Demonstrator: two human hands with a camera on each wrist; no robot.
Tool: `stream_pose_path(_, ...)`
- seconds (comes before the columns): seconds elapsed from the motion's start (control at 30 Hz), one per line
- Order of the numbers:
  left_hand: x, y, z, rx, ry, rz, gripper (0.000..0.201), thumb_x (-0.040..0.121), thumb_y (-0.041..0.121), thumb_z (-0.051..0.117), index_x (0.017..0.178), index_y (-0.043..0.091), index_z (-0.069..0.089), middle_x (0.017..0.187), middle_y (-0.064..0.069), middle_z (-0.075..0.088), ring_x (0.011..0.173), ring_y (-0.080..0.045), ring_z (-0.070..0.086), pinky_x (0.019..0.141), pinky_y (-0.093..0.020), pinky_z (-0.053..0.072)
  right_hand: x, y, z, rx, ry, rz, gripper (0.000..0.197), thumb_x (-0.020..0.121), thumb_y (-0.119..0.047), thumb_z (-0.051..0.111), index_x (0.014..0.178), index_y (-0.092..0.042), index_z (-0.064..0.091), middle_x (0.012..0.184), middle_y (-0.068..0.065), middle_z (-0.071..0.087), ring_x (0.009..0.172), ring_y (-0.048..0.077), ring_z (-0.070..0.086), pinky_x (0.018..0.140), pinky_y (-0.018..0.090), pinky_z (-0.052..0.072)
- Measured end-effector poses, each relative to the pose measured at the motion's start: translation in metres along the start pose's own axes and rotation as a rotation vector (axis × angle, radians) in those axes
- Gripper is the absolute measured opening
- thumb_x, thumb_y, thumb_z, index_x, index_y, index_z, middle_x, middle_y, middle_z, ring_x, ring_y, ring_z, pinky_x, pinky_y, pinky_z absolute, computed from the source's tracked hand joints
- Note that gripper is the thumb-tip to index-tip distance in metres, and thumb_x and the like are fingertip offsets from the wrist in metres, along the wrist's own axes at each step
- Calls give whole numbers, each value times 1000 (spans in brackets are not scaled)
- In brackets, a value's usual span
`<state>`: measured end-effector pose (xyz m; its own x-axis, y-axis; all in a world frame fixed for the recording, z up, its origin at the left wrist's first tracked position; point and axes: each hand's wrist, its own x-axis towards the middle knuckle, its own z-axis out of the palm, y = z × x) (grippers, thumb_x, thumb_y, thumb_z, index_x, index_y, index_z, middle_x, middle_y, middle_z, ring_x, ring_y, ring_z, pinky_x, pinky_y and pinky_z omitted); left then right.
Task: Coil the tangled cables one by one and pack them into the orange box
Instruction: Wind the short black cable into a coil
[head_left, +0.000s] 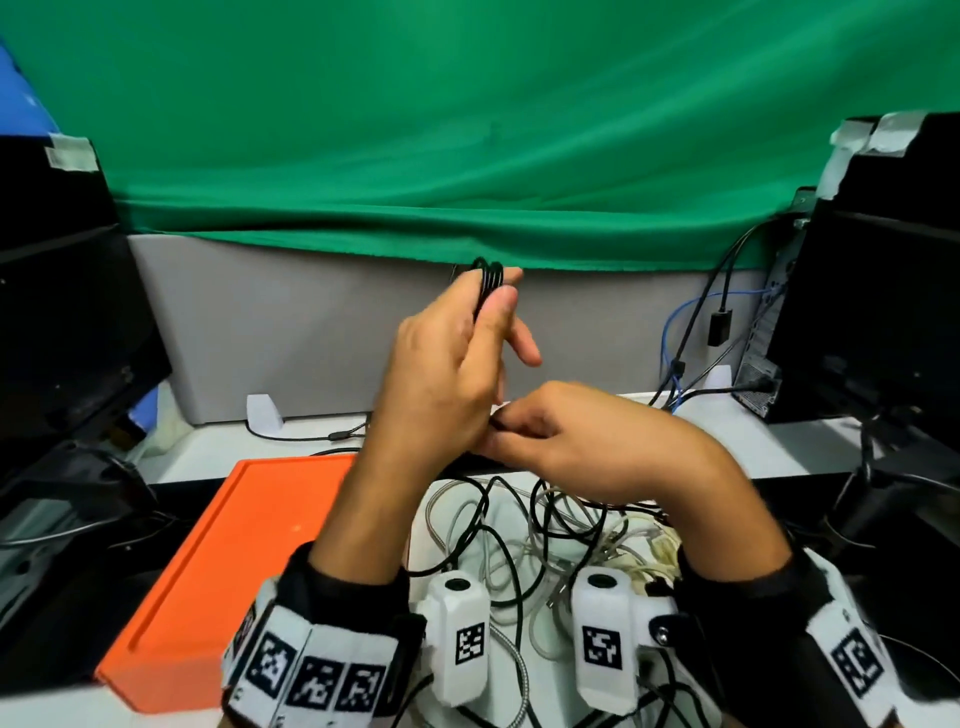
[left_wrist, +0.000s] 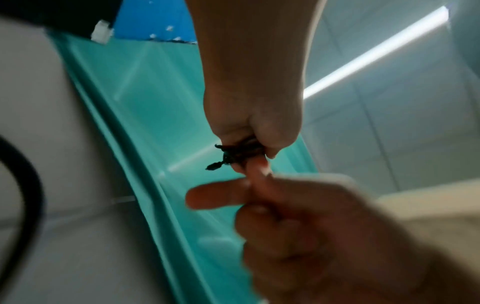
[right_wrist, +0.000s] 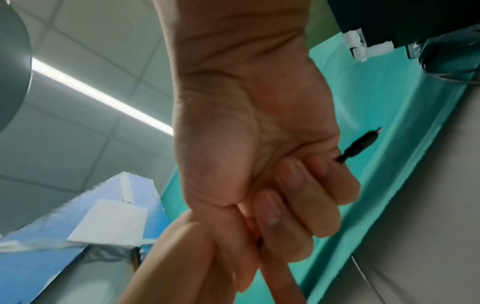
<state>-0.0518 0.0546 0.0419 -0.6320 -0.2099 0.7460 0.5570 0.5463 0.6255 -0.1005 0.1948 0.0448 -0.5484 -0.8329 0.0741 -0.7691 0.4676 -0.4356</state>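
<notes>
The left hand (head_left: 441, 364) pinches a coiled black cable (head_left: 487, 278); the right hand (head_left: 566, 441) grips its tail. The orange box (head_left: 228, 545) looks unfilled, and a tangle (head_left: 540, 525) waits on the worktop.

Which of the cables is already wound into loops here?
The black cable held up in the left hand, several loops pinched under its thumb. The other black, grey and white cables lie tangled on the table beside the orange box.

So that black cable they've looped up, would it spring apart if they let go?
Probably. The black cable keeps its tight loops only where the left hand pinches them. Likely floppy and light: similar cables lie in limp curls in the tangled pile below.
</notes>
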Motion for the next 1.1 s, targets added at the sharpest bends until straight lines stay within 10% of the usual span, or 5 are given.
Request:
stream_pose_path(0.17, 8, 10, -17, -452, 39, -210, 27, 110, 19, 39, 111, 8, 64, 61, -1, 61, 38, -9, 33, 47, -21, 30, -9, 21, -14, -90, 194, 148, 51, 103, -51, 46, 78, -8, 49, 57, -2, 36, 55, 15, 35, 55, 35, 29)
stream_pose_path(0.6, -1, -2, -18, 10, -229, -59, 28, 107, 31, 44, 90, 20, 65, 67, 8, 65, 62, -19, 60, 61, -35, 49, -31, -16, -25, 110, 454, -240, 18, 96, -34, 64, 85, -24, 75, 76, -13, 64, 76, 3, 61, 68, 18, 44)
stream_pose_path(0.8, 1, 3, -4, -520, -226, -340, 42, 107, 21, 42, 65, 18, 47, 50, -1, 30, 52, -15, 22, 47, -24, 22, -13, -5, -12, 188, 784, -180, 32, 93, -39, 69, 76, -23, 47, 60, -14, 46, 57, 5, 40, 54, 17, 31)
stream_pose_path(1.0, 2, -5, -6, -646, -249, -506, 51, 100, 48, 47, 56, 23, 52, 48, 6, 23, 50, -13, 16, 48, -30, 14, 7, -3, 2, 461, 607, -53, 45, 96, -60, 48, 128, -30, 53, 99, -22, 64, 72, 8, 58, 70, 22, 47)
stream_pose_path(1.1, 2, -6, -7, -725, -251, -516, 41, 90, 53, 56, 68, 18, 51, 47, 8, 24, 46, -10, 18, 46, -26, 17, 13, -4, 5, 526, 592, -111, 29, 100, -49, 48, 89, -27, 64, 63, -23, 60, 58, -2, 54, 60, 15, 39)
